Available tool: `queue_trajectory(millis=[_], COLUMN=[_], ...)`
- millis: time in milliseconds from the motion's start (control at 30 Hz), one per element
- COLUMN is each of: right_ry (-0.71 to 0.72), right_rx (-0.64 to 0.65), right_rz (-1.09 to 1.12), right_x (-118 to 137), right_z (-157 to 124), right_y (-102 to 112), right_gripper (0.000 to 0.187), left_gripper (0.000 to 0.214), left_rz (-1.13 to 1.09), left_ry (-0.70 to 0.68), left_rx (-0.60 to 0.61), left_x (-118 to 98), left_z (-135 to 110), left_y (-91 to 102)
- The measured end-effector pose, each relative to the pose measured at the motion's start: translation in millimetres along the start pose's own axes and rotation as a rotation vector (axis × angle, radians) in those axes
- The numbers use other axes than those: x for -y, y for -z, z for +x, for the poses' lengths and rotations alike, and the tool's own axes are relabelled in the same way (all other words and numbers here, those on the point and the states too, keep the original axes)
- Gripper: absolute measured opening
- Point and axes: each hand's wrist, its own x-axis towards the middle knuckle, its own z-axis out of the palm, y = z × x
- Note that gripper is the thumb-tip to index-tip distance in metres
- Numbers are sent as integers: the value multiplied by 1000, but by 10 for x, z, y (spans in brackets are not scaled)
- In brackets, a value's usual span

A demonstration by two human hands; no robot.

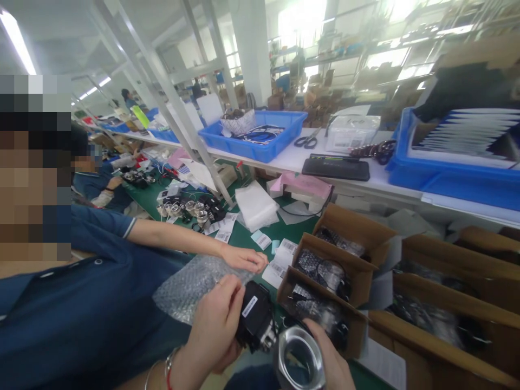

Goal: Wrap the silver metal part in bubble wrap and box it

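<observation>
At the lower middle, my left hand [217, 319] grips a black box-shaped device [257, 311] with a small white label and a metal fitting at its lower end. My right hand [331, 355] is closed around the side of a large silver threaded metal ring fitting [300, 357], its round opening facing up. The fitting sits right beside the device; whether the two are joined I cannot tell. Behind my left hand lies a bubble wrap bag [187, 287], with a co-worker's hand [246, 258] resting at its far edge.
Open cardboard boxes [284, 290] holding wrapped parts and cables stand to the right. A co-worker in a blue shirt [97, 303] is close on my left. Metal valves [197, 211] and labels [280, 262] lie on the green table. A shelf behind bears blue trays [264, 149] and scissors [307, 141].
</observation>
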Motion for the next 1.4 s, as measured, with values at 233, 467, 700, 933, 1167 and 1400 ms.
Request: queue_trajectory(millis=[233,467,700,933,1167,1400], right_ry=[-120,-128,22,210,42,193], right_rx=[150,213,202,94,196,259], right_rz=[387,492,115,-93,16,7], right_x=[195,254,177,44,17,-239], right_z=[92,57,23,-48,-133,-275], right_y=[12,-54,-29,-39,110,205], right_gripper=[71,65,84,90,86,80], left_gripper=[33,35,35,28,31,27], left_rz=[148,18,-8,-62,70,-60], left_ry=[-60,181,75,-150,-79,-160], left_rx=[132,235,172,350,163,427], left_x=[-45,92,-21,-308,-172,-439], left_z=[-115,-261,-292,-299,-263,-320], left_y=[20,111,8,-48,-179,-236])
